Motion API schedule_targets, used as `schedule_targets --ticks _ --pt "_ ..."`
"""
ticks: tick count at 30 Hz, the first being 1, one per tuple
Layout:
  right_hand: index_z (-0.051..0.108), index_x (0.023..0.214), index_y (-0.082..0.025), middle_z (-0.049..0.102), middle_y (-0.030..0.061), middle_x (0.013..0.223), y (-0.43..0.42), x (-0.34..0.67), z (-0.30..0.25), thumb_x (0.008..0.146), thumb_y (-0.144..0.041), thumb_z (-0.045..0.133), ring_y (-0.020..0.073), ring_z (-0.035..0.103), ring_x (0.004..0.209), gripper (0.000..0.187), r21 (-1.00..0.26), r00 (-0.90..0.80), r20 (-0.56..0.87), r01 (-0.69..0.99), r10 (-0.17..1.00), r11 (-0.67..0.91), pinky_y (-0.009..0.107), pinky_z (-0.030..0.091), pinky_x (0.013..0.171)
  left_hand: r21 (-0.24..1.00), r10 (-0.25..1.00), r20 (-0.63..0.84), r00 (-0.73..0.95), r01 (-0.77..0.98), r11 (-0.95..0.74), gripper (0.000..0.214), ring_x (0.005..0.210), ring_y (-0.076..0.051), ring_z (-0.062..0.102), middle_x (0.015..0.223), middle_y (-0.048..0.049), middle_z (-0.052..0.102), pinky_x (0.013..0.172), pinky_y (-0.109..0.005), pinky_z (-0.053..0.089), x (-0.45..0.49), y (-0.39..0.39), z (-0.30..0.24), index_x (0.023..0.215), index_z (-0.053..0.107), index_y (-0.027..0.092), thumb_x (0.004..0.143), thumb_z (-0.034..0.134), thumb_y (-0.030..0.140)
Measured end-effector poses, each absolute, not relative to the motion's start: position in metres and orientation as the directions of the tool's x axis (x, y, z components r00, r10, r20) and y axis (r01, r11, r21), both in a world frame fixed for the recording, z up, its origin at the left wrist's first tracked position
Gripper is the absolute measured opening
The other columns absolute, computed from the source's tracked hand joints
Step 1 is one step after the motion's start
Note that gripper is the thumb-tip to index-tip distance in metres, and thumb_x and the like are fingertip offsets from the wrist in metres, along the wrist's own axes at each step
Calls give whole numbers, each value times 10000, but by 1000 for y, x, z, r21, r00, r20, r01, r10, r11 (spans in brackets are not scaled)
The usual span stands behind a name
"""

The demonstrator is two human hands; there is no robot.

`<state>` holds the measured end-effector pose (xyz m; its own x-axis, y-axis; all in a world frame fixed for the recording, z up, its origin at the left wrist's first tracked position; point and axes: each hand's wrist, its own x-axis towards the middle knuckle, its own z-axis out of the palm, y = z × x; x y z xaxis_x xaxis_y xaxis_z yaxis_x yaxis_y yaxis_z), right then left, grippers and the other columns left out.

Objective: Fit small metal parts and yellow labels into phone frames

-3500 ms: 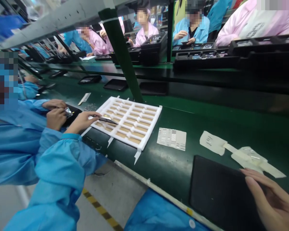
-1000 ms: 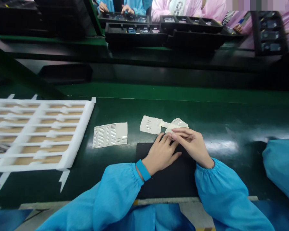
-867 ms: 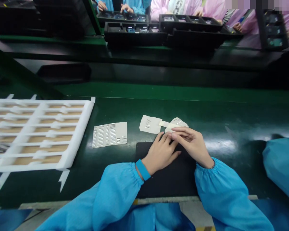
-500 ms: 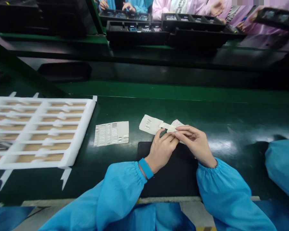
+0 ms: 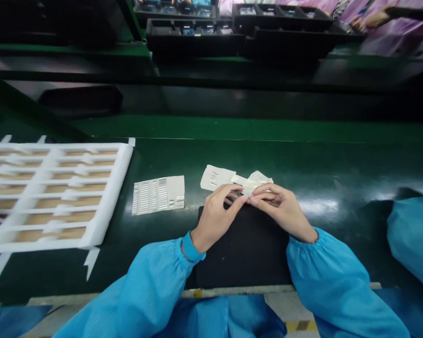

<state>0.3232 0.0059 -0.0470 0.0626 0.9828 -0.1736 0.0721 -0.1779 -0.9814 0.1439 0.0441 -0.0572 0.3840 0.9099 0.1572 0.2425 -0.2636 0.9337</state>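
Fingers of the left hand (image 5: 215,217) and right hand (image 5: 284,212) bunch together, can't tell on what. Taped paper (image 5: 216,176) looks light, floppy; I'd pinch its edges.

There are 3 pale sheets (image 5: 158,195), 1 black mat (image 5: 245,249), 1 white tray (image 5: 108,197).

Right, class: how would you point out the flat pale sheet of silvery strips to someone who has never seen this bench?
On the dark green workbench, find the large white gridded tray at the picture's left. Just right of it lies a flat pale sheet. Close-set silvery strips fill most of it; the irregular off-white sheet further right shows only a few.
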Motion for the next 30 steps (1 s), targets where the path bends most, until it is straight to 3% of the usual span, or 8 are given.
schedule_targets --ticks 5,16,26,30 --pt "630 900 -215 750 24 813 3 320 -48 742 -433 798 210 744 848 318 -979 14 -199 40 980 -199 303 604 772 935 874 122 470 241 -261 109 786 -135 668 859 -2 730 725 -236 520 142 47 -56 890 734 202 914 631 230" --pt "613 958 -211 771 60 846 6 321 -44 739 -486 782 245 742 910 390 -964 -37 -265 6 964 -265 387 598 851 983 922 20 386 162 -89 122 750 -155 708 816 -6 757 690 -237 558 145 46 -63 823 749 192 879 657 248" --pt "617 912 -207 760 38 808 6 318 -53 717 -452 809 223 745 847 368 -972 22 -235 26 972 -235 315 601 747 949 928 86 364 254 -188 104 785 -154 682 850 -2 745 737 -255 531 144 42 -61 834 741 202 881 660 248" --pt "612 886 -212 759 36 808 6 317 -53 722 -464 803 229 746 859 356 -975 49 -221 27 974 -222 337 604 786 962 926 75 370 219 -166 142 794 -161 692 860 -11 751 742 -259 548 144 43 -59 855 746 200 908 625 253"
